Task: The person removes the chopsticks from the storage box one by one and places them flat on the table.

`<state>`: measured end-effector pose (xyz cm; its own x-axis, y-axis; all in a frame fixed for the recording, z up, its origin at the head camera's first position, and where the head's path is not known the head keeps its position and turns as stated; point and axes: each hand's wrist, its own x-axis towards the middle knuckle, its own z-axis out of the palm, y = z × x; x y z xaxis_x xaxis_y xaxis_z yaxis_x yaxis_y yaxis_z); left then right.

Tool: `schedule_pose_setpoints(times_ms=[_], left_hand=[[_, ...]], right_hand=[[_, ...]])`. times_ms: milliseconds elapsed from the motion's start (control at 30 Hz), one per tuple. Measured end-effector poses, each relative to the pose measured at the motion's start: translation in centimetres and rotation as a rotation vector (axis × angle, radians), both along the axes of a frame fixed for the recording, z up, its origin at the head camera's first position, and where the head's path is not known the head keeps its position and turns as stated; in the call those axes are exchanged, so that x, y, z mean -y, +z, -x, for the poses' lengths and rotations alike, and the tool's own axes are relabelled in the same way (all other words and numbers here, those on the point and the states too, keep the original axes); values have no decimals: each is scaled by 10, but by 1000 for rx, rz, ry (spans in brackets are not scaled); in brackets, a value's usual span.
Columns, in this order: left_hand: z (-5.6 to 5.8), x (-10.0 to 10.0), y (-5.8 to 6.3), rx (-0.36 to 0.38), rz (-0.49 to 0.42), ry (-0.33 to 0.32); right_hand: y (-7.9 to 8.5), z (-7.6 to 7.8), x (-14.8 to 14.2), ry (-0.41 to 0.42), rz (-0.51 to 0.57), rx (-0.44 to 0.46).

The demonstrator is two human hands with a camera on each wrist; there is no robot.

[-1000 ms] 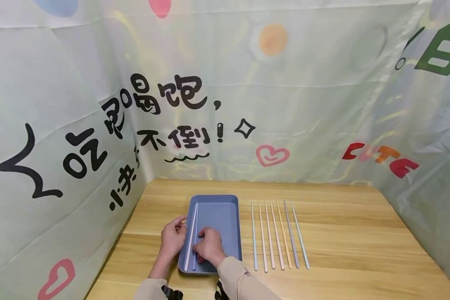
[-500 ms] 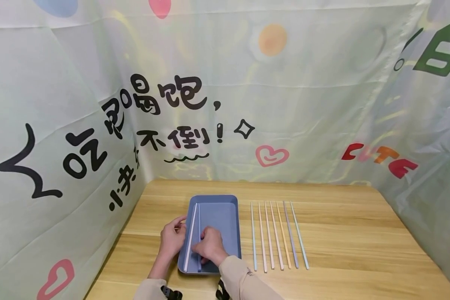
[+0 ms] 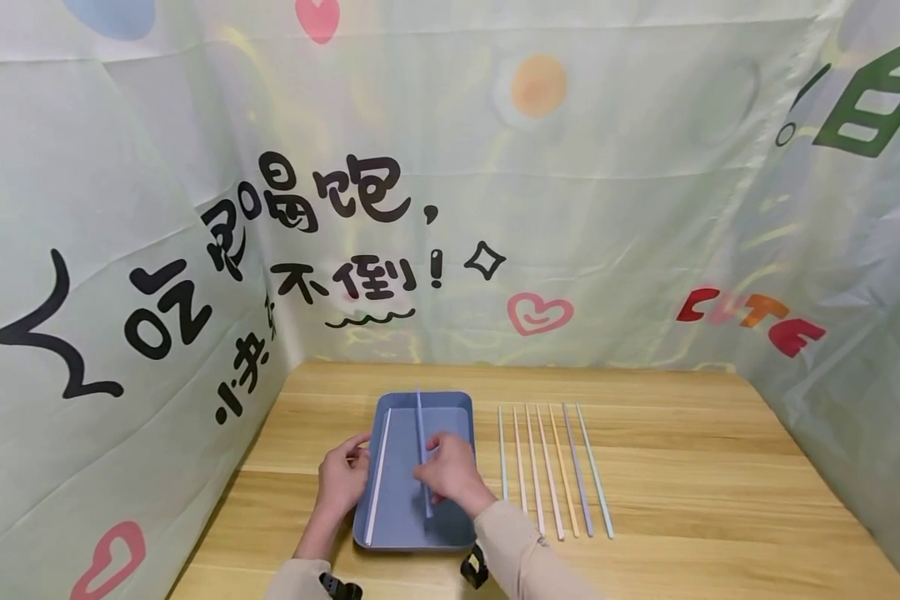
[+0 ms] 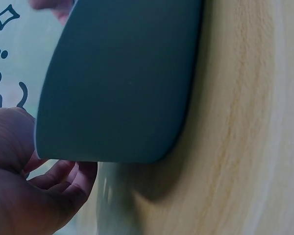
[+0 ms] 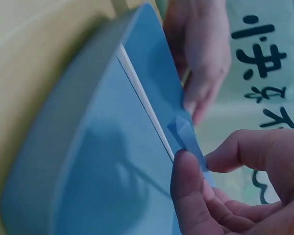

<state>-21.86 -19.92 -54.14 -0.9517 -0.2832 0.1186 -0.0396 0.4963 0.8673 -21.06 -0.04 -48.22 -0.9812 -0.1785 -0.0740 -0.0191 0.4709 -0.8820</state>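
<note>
My right hand [image 3: 452, 471] pinches a blue-violet chopstick [image 3: 422, 429] between thumb and fingers over the blue tray [image 3: 457, 410]. In the right wrist view the blunt end of that chopstick [image 5: 185, 134] sticks out past the thumb, and a shadow falls on the tray floor. A pale pinkish-white chopstick [image 3: 378, 475] lies lengthwise inside, along the tray's left side. At the tray's left rim, my left hand [image 3: 343, 477] holds the edge with bent fingers. From the left wrist view, the outer wall of the tray [image 4: 117, 88] hides part of those fingers.
To the right of the tray, several chopsticks [image 3: 557, 467] in blue, pink, orange, violet and mint lie side by side on the wooden table [image 3: 720, 467]. Printed fabric walls [image 3: 615, 250] enclose the table at the back and both sides.
The blue-violet chopstick has risen off the tray floor and moved right, away from the pale one, with my right hand. My left hand stays at the rim. The view has shifted slightly.
</note>
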Motion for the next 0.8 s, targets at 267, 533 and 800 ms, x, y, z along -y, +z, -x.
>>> schedule_pose_setpoints(times_ms=[267, 533, 800], left_hand=[[-1, 0, 1, 13, 6, 0], [-1, -1, 0, 11, 10, -1], [-2, 0, 1, 21, 4, -3]], right_hand=[[12, 10, -39, -45, -32, -3], [13, 12, -86, -138, -22, 34], [8, 12, -128, -218, -51, 61]])
